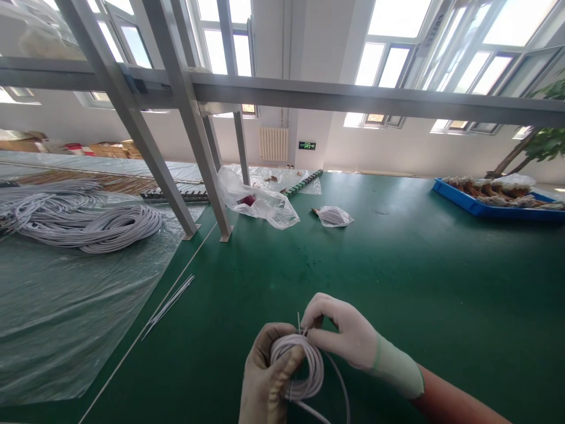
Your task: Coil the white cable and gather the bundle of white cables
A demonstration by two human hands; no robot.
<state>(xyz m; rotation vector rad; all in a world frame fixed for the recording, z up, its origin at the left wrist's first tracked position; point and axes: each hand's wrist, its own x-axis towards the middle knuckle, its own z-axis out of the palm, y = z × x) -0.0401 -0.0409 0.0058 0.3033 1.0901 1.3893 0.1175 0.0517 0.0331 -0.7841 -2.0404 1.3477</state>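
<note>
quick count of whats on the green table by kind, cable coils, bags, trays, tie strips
Grey cable coils: 2, a small coil held in both gloved hands, a large pile on the clear plastic sheet
Clear plastic bags: 2, large, small
Blue plastic trays: 1
Bunches of thin white tie strips: 1
Total: 6
</note>
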